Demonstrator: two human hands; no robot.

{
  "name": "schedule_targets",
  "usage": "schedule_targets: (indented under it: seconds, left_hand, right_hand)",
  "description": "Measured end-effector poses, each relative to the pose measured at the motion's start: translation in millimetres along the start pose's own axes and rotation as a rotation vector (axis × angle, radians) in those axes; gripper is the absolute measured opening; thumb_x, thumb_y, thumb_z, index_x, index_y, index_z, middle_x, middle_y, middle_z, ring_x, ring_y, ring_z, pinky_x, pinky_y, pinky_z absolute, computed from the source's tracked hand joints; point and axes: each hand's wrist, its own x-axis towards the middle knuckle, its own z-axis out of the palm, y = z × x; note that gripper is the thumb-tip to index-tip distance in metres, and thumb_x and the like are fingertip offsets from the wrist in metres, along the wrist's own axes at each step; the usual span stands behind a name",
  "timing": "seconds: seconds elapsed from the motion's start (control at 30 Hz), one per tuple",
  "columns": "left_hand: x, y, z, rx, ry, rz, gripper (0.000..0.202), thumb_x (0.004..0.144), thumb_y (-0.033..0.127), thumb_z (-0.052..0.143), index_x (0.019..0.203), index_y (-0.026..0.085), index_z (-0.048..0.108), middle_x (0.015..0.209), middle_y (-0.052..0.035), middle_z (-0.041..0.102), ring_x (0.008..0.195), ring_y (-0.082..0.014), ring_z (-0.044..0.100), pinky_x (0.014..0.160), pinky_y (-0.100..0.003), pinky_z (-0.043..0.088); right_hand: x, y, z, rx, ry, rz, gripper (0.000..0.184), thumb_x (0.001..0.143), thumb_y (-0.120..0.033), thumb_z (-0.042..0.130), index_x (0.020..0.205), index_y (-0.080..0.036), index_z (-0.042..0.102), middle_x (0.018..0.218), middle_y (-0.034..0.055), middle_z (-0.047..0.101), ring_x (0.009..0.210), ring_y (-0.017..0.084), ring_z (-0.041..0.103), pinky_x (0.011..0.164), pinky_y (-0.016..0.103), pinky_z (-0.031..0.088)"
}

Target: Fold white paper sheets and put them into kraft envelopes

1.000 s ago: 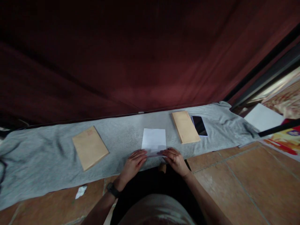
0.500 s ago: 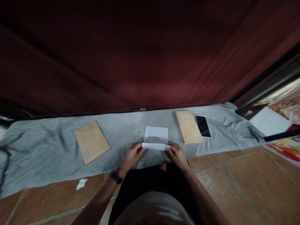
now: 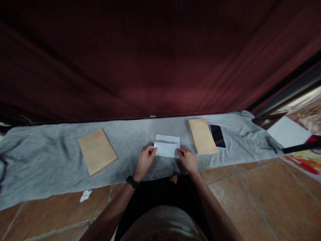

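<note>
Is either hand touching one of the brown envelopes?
No, the left hand and right hand both pinch the white paper; the left envelope and right envelope lie apart from them.

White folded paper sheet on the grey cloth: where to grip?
Probably pinch the white folded paper sheet at its short side edges, from left and right, where the left hand and right hand sit: it lies flat on the grey cloth.
</note>
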Motion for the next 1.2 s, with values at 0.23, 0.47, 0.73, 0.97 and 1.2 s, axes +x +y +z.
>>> schedule_targets:
  seconds: [0.23, 0.47, 0.73, 0.97, 1.2]
  left_hand:
    - [26.3, 14.5, -0.6, 0.244, -0.084, -0.161, 0.031, 0.095, 0.043, 0.053, 0.078, 0.021, 0.067, 0.071, -0.0010, 0.068, 0.063, -0.0149, 0.059, 0.058, -0.025, 0.033]
    - [38.4, 26.2, 1.6, 0.462, -0.089, -0.241, 0.034, 0.096, 0.048, 0.052, 0.087, 0.022, 0.073, 0.085, -0.0069, 0.076, 0.074, -0.0199, 0.067, 0.058, -0.026, 0.035]
    - [48.7, 25.8, 12.2, 0.594, -0.062, -0.241, 0.041, 0.097, 0.052, 0.048, 0.095, 0.021, 0.074, 0.093, -0.0118, 0.077, 0.084, -0.0243, 0.072, 0.066, -0.028, 0.044]
    - [47.5, 28.8, 16.8, 0.701, -0.061, -0.209, 0.045, 0.100, 0.052, 0.040, 0.101, 0.021, 0.072, 0.093, -0.0125, 0.076, 0.087, -0.0252, 0.073, 0.071, -0.030, 0.048]
    - [42.1, 34.1, 19.6, 0.749, -0.084, -0.128, 0.047, 0.104, 0.045, 0.031, 0.114, 0.016, 0.067, 0.092, -0.0158, 0.075, 0.093, -0.0285, 0.073, 0.076, -0.035, 0.050]
  right_hand:
    - [11.5, -13.6, -6.1, -0.092, -0.007, 0.114, 0.038, 0.104, -0.049, 0.042, 0.106, -0.026, 0.072, 0.098, 0.0069, 0.078, 0.094, 0.021, 0.073, 0.075, 0.025, 0.048]
    - [21.1, -17.1, -0.9, -0.129, 0.094, 0.101, 0.036, 0.103, -0.047, 0.045, 0.104, -0.022, 0.071, 0.095, 0.0086, 0.078, 0.088, 0.021, 0.075, 0.072, 0.025, 0.049]
    - [30.6, -18.7, 6.2, -0.189, 0.180, 0.084, 0.032, 0.104, -0.040, 0.045, 0.105, -0.018, 0.068, 0.102, 0.0123, 0.076, 0.089, 0.020, 0.074, 0.072, 0.025, 0.049]
    - [33.2, -21.0, 6.5, -0.230, 0.224, 0.070, 0.031, 0.105, -0.039, 0.044, 0.107, -0.016, 0.065, 0.105, 0.0142, 0.074, 0.095, 0.022, 0.071, 0.074, 0.027, 0.049]
    - [34.2, -19.0, 10.2, -0.232, 0.242, 0.062, 0.032, 0.105, -0.039, 0.043, 0.108, -0.015, 0.064, 0.105, 0.0156, 0.073, 0.095, 0.023, 0.070, 0.074, 0.028, 0.049]
